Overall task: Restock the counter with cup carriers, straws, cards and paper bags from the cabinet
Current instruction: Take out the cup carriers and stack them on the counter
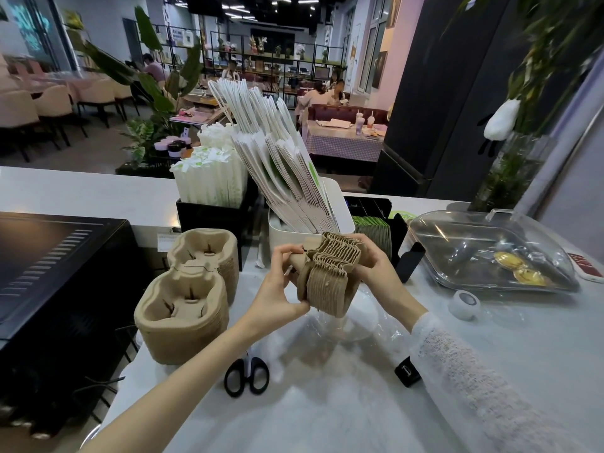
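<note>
Clear lidded tray point(490, 246) at right: two gold-wrapped items inside. White bin point(340, 204) mid-counter: paper bags point(281, 158) packed upright, leaning left. Black box point(209, 217) beside it: wrapped straws point(209, 178) standing on end. Black holder point(395, 230) right of the bin: green cards point(372, 233). Two carrier stacks point(189, 299) sit on the counter at left. Left hand point(277, 289) and right hand point(376, 266) both clamp a third carrier bundle point(330, 276), tipped on edge above plastic wrap point(359, 325).

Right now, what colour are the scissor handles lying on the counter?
Black. The scissors show best in the head view, near the bottom centre.
</note>
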`<act>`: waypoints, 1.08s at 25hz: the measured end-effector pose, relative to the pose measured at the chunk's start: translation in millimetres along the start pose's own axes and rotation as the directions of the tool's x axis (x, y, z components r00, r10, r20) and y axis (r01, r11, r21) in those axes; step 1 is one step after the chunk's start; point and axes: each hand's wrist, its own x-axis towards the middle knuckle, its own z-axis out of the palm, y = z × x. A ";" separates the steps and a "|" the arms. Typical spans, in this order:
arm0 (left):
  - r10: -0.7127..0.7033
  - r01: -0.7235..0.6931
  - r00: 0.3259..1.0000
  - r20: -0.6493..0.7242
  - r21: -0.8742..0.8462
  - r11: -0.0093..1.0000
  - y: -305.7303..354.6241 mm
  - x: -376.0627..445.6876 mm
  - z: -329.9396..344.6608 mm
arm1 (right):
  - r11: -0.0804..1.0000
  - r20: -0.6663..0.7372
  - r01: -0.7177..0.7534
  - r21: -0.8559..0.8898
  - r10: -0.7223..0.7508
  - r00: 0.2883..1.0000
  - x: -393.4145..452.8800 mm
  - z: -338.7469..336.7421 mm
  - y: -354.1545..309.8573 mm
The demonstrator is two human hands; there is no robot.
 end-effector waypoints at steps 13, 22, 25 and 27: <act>-0.147 0.110 0.985 -0.087 -0.334 0.936 24.5 15.3 -3.2 | 0.946 0.073 -0.206 0.250 0.194 0.978 10.7 5.7 14.1; -0.207 0.207 0.978 0.009 -0.136 0.969 47.1 28.1 -15.9 | 0.859 0.197 -0.400 0.321 0.352 0.915 8.3 21.3 8.0; -0.326 0.317 0.941 -0.092 -0.097 0.944 52.8 35.3 -20.5 | 0.850 0.280 -0.438 0.294 0.361 0.889 8.0 26.2 3.5; -0.387 0.379 0.907 -0.170 -0.078 0.922 54.0 40.7 -24.2 | 0.837 0.278 -0.468 0.284 0.395 0.876 9.5 29.5 2.4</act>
